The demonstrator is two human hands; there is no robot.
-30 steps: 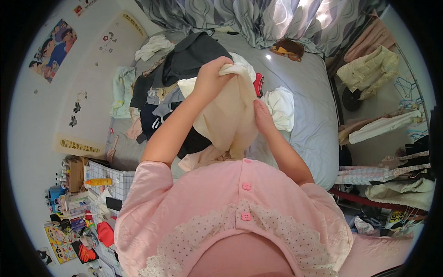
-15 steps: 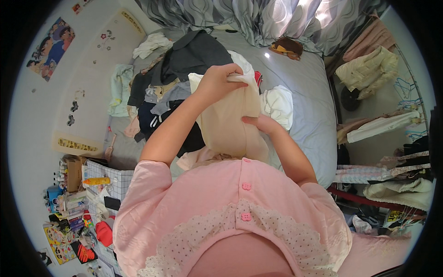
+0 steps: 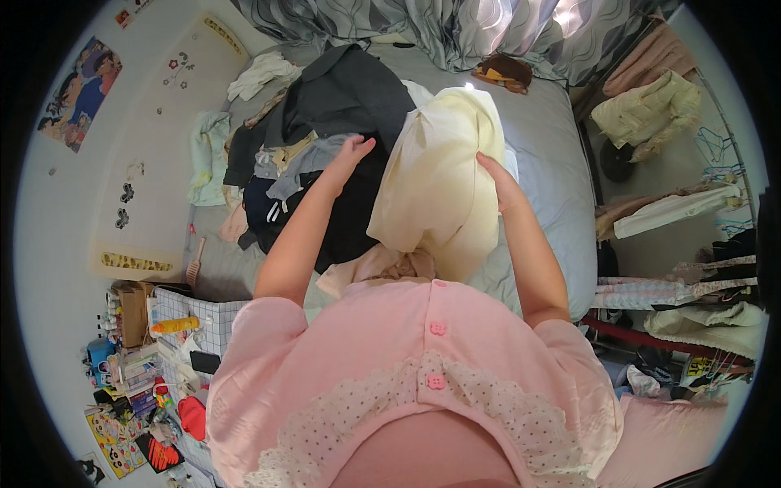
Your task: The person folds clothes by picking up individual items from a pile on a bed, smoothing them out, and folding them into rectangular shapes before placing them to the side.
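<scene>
A cream garment hangs bunched up in front of me, its lower part against my shirt front; its exact kind does not show. My right hand grips its right edge, thumb on the near face and the other fingers behind the cloth. Apart from the cloth, to its left, is my left hand, empty with fingers stretched out. Beneath that hand lies a heap of clothes with a dark grey garment, a grey piece and a black garment. Beige cloth gathers at my waist.
The heap lies on a bed with a grey sheet. A brown item sits near the curtain. At left are a pink hairbrush and a checked box; a clothes rack with a cream jacket stands at right.
My left hand has let go of the cream garment and moved left. The right hand has risen and shifted right, and the garment has opened out wider to the right.
</scene>
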